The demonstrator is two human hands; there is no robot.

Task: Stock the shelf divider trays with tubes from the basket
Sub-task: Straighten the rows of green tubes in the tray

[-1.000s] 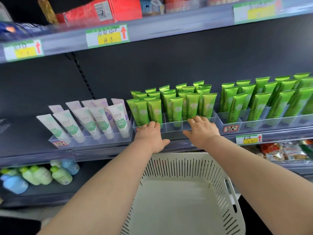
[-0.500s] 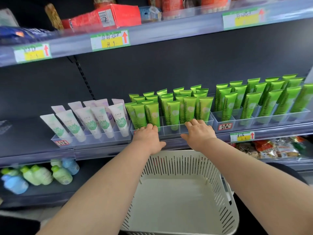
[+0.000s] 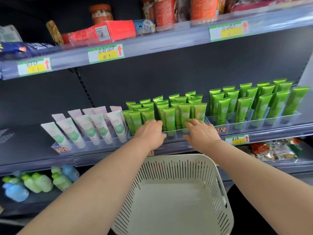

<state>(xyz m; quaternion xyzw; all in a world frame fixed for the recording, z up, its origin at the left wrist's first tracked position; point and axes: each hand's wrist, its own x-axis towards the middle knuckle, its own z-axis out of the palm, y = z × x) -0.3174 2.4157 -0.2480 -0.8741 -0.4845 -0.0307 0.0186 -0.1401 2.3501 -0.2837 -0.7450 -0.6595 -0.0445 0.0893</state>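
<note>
A clear divider tray in the middle of the shelf holds several upright green tubes. My left hand rests on the tray's front left part, fingers laid against the tubes. My right hand rests on its front right part the same way. Neither hand holds a tube. A second clear tray to the right is filled with more green tubes. A tray on the left carries white tubes. The white slotted basket below my arms has nothing inside.
The upper shelf carries a red box, jars and price labels. Small green and blue bottles lie on the lower shelf at left, snack packets at lower right. The shelf's left end is bare dark surface.
The view has tilted up a little, showing more of the upper shelf. Both hands have slid slightly forward onto the middle tray's front tubes and stay side by side.
</note>
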